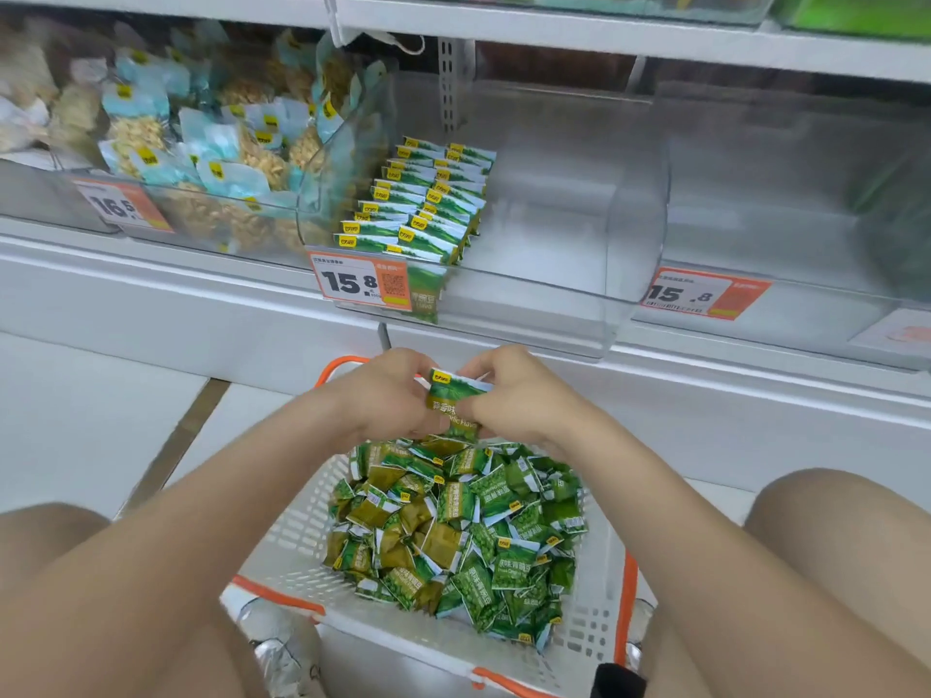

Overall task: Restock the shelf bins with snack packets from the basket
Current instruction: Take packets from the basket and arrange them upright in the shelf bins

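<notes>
Both hands meet above the basket and hold a small stack of green snack packets [453, 403]. My left hand [385, 395] grips the stack's left side, and my right hand [514, 395] pinches its right side. Below them a white basket [297, 536] with orange handles holds a loose heap of several green packets [463, 526]. On the shelf above, a clear bin [579, 274] has two neat rows of the same green packets [428, 199] standing in its left part; its right part is bare.
A bin of pale blue nut packets [201, 153] stands to the left. Another clear bin [806, 234] is on the right. Orange price tags [360, 282] hang on the bin fronts. My knees flank the basket on the white floor.
</notes>
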Demonstrator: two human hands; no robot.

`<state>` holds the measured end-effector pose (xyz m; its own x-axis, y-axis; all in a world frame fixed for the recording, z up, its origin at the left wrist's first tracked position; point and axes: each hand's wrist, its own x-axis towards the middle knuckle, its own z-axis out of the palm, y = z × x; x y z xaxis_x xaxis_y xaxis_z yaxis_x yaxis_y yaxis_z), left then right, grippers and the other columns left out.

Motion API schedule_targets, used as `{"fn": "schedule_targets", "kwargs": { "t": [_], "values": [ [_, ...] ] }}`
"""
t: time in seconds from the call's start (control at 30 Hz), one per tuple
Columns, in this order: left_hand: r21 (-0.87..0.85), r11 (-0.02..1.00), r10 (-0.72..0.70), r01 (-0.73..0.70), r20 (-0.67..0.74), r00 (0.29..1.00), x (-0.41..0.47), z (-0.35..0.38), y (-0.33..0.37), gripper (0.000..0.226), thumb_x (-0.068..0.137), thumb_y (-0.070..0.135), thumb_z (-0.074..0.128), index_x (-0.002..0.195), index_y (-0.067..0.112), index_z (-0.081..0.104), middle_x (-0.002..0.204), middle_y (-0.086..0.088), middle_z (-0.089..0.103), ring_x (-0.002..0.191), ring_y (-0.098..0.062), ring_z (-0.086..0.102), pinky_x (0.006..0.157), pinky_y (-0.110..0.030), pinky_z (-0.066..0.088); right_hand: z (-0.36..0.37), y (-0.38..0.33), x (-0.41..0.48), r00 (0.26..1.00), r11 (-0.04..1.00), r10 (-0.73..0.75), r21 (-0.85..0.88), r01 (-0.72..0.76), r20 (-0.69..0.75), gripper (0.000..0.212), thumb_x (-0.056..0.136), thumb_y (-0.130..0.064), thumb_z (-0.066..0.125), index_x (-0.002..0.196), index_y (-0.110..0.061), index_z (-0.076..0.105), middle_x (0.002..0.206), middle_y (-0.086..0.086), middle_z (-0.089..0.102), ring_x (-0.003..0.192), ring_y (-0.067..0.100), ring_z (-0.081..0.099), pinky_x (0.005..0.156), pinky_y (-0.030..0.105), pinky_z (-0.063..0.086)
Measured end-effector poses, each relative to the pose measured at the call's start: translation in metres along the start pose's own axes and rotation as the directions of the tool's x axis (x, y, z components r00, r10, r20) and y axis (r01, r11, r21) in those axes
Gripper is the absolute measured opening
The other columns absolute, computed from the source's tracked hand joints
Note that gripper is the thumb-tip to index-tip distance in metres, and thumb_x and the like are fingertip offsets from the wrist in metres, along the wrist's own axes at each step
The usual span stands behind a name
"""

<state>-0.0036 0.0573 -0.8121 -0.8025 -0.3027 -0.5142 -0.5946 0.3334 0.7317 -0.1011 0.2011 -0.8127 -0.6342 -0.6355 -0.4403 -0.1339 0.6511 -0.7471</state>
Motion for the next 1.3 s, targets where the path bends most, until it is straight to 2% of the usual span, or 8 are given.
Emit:
{"fn": "schedule_targets", "kwargs": {
  "t": [0.17, 0.37, 0.53, 0.83, 0.93, 1.07, 1.2, 1.3],
  "values": [
    [0.215, 0.976, 0.015, -0.014, -0.004, 1.000, 0.019, -0.010, 0.004, 0.034, 0.080, 0.024, 0.082, 0.097, -0.001, 0.065, 0.075, -0.014, 0.060, 0.066, -0.025, 0.057, 0.062, -0.034, 0.041, 0.008, -0.003, 0.012, 0.995, 0.987, -0.071, -0.146, 0.061, -0.070, 0.017, 0.088, -0.018, 0.070, 0.101, -0.029, 0.071, 0.100, 0.006, 0.070, 0.085, 0.023, 0.069, 0.059, 0.026, 0.048],
    [0.113, 0.993, 0.029, -0.019, -0.095, 0.995, 0.044, 0.008, 0.010, 0.019, 0.084, 0.015, 0.079, 0.092, 0.009, 0.063, 0.082, -0.012, 0.066, 0.069, -0.028, 0.063, 0.062, -0.038, 0.048, -0.001, 0.005, 0.025, 0.984, 0.995, -0.060, -0.093, 0.045, -0.167, 0.024, 0.092, -0.012, 0.065, 0.107, -0.030, 0.068, 0.106, 0.005, 0.069, 0.090, 0.026, 0.066, 0.061, 0.022, 0.041],
    [0.141, 0.990, 0.017, 0.000, -0.122, 0.992, 0.047, 0.017, 0.021, 0.024, 0.084, 0.021, 0.084, 0.091, 0.009, 0.064, 0.082, -0.012, 0.067, 0.071, -0.029, 0.063, 0.060, -0.034, 0.047, 0.005, 0.015, 0.016, 0.958, 0.997, -0.070, -0.001, 0.072, -0.279, 0.033, 0.092, -0.007, 0.063, 0.120, -0.024, 0.071, 0.111, -0.001, 0.071, 0.068, 0.008, 0.062, 0.054, 0.018, 0.041],
    [-0.091, 0.978, 0.164, -0.185, -0.205, 0.965, -0.005, 0.002, 0.041, 0.017, 0.089, 0.015, 0.081, 0.097, 0.014, 0.066, 0.078, -0.011, 0.065, 0.075, -0.032, 0.070, 0.084, -0.055, 0.062, 0.006, -0.007, -0.015, 0.858, 0.935, -0.135, 0.224, 0.276, -0.495, 0.040, 0.089, -0.016, 0.067, 0.125, -0.031, 0.053, 0.079, 0.007, 0.069, 0.063, 0.025, 0.063, 0.061, 0.043, 0.053],
    [-0.157, 0.956, 0.211, -0.250, -0.230, 0.950, -0.024, -0.012, 0.057, 0.023, 0.089, 0.012, 0.082, 0.105, 0.006, 0.066, 0.085, -0.009, 0.064, 0.083, -0.032, 0.071, 0.080, -0.048, 0.064, 0.005, -0.023, -0.028, 0.824, 0.883, -0.151, 0.299, 0.361, -0.547, 0.038, 0.092, -0.017, 0.067, 0.125, -0.031, 0.054, 0.084, 0.002, 0.074, 0.075, 0.028, 0.068, 0.074, 0.048, 0.058],
    [0.116, 0.919, 0.394, -0.377, -0.283, 0.874, -0.034, -0.037, 0.079, 0.034, 0.083, 0.028, 0.087, 0.103, 0.017, 0.061, 0.069, 0.007, 0.066, 0.063, -0.019, 0.064, 0.058, -0.033, 0.051, -0.010, -0.047, -0.034, 0.771, 0.850, -0.224, 0.268, 0.454, -0.596, 0.032, 0.091, -0.013, 0.067, 0.116, -0.032, 0.059, 0.086, 0.000, 0.076, 0.076, 0.028, 0.069, 0.075, 0.048, 0.057],
    [0.326, 0.843, 0.537, -0.427, -0.489, 0.687, -0.030, -0.065, 0.086, 0.032, 0.074, 0.038, 0.064, 0.105, 0.029, 0.063, 0.086, 0.010, 0.067, 0.081, -0.011, 0.063, 0.075, -0.032, 0.051, -0.038, -0.070, -0.026, 0.608, 0.865, -0.318, 0.039, 0.500, -0.727, 0.026, 0.090, -0.012, 0.071, 0.107, -0.028, 0.061, 0.089, -0.010, 0.075, 0.079, 0.009, 0.069, 0.078, 0.036, 0.056],
    [0.508, 0.787, 0.607, -0.351, -0.535, 0.587, -0.006, -0.079, 0.080, 0.031, 0.078, 0.028, 0.054, 0.105, 0.022, 0.068, 0.098, 0.003, 0.068, 0.095, -0.023, 0.063, 0.086, -0.041, 0.052, -0.067, -0.080, 0.003, 0.553, 0.911, -0.322, -0.093, 0.401, -0.768, 0.025, 0.086, -0.017, 0.071, 0.098, -0.032, 0.055, 0.090, -0.009, 0.071, 0.090, 0.022, 0.068, 0.086, 0.041, 0.053]
  ]
}}
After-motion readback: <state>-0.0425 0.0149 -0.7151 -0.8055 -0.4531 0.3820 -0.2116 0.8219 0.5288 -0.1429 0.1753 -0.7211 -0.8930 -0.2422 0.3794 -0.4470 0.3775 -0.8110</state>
